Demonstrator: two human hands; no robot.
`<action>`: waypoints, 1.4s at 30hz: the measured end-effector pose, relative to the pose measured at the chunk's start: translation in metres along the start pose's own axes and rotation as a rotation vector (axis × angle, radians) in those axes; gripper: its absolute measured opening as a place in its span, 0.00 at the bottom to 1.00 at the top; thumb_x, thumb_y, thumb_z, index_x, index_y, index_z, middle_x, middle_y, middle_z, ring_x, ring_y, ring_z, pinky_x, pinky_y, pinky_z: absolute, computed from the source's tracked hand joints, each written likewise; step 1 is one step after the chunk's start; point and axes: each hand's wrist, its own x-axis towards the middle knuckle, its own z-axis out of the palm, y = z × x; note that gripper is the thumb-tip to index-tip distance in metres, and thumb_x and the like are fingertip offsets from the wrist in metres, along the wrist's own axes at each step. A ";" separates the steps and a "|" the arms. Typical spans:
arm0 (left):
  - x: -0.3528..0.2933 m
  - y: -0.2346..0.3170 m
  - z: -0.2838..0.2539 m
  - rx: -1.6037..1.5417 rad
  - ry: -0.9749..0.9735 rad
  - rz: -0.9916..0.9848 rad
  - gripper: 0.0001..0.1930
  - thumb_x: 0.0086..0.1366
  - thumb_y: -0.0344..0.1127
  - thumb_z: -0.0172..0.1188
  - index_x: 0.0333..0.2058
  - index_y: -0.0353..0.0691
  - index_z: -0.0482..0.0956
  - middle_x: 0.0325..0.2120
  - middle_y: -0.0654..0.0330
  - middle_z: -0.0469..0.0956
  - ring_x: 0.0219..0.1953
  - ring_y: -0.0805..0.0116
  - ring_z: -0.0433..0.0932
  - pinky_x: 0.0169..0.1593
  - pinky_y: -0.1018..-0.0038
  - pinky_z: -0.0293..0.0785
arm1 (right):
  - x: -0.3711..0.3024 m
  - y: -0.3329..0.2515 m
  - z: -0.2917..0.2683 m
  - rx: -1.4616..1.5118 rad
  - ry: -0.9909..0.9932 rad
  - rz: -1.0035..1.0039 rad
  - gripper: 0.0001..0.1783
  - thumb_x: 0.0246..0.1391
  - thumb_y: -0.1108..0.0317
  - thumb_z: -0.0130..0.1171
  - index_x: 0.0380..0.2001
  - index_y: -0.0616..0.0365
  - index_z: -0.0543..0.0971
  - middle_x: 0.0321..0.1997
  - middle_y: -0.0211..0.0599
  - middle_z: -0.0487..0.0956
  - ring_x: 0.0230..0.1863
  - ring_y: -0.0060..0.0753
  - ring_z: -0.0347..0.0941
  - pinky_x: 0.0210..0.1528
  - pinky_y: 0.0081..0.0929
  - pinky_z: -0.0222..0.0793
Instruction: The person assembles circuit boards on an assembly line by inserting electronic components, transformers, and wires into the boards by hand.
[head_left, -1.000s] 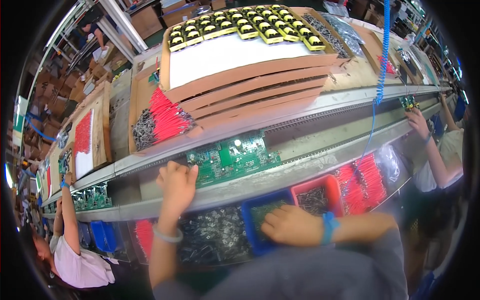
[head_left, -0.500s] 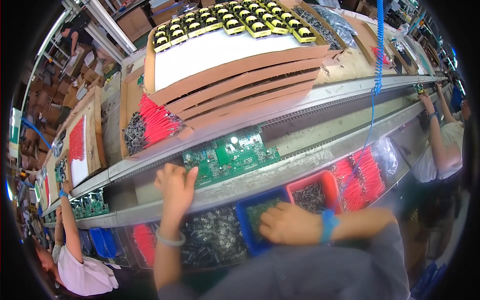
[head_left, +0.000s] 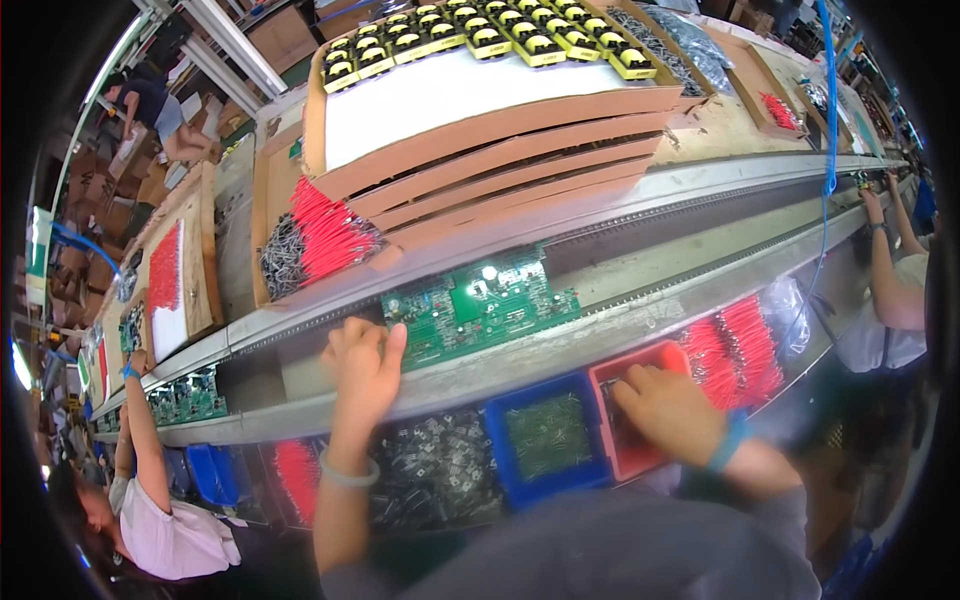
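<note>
A green circuit board [head_left: 495, 310] with small parts lies between the rails of the conveyor. My left hand [head_left: 365, 365] is at the board's left end, fingers curled together and thumb close to the board's edge; what it holds, if anything, is hidden. My right hand [head_left: 670, 410], with a blue band at the wrist, reaches into the red bin [head_left: 622, 462], its fingers bent and their tips out of sight among the small metal parts. Left of it stands a blue bin [head_left: 507, 480] of thin, greenish parts.
Behind the conveyor rail [head_left: 690, 200] rise stacked cardboard trays [head_left: 480, 160] topped with yellow-and-black transformers [head_left: 540, 48]. Red-sleeved parts [head_left: 330, 235] fill a box at left. A blue coiled cable [head_left: 829, 100] hangs at right. Co-workers' arms [head_left: 143, 425] reach in from both sides.
My right hand has moved right, from the blue bin into the red bin. My left hand stays by the board's left end. The whole view has shifted slightly.
</note>
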 end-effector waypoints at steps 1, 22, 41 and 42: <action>0.000 -0.002 0.000 -0.052 -0.001 0.000 0.21 0.71 0.50 0.56 0.32 0.36 0.82 0.38 0.56 0.74 0.45 0.52 0.70 0.54 0.58 0.61 | 0.000 0.001 -0.005 -0.002 0.000 -0.016 0.08 0.50 0.70 0.56 0.35 0.58 0.75 0.34 0.40 0.74 0.36 0.40 0.78 0.40 0.35 0.75; -0.124 0.031 -0.045 -0.206 -0.239 0.277 0.16 0.56 0.23 0.61 0.45 0.33 0.80 0.45 0.47 0.78 0.49 0.45 0.77 0.53 0.57 0.74 | 0.130 -0.124 0.043 0.101 0.046 -0.491 0.09 0.44 0.65 0.61 0.25 0.58 0.85 0.32 0.36 0.80 0.38 0.38 0.76 0.32 0.31 0.72; -0.112 0.031 -0.051 -0.665 -0.196 -0.185 0.09 0.61 0.20 0.65 0.40 0.35 0.83 0.35 0.53 0.80 0.36 0.61 0.81 0.42 0.71 0.78 | 0.114 -0.044 0.000 0.897 0.251 -0.251 0.09 0.51 0.75 0.69 0.37 0.60 0.81 0.41 0.41 0.76 0.43 0.45 0.77 0.44 0.35 0.77; -0.110 0.028 -0.050 -0.629 -0.157 -0.075 0.11 0.61 0.19 0.65 0.42 0.34 0.83 0.33 0.54 0.79 0.35 0.63 0.80 0.41 0.73 0.77 | 0.113 -0.033 -0.005 0.883 0.275 -0.220 0.09 0.50 0.76 0.68 0.36 0.61 0.80 0.41 0.42 0.75 0.42 0.47 0.77 0.44 0.38 0.76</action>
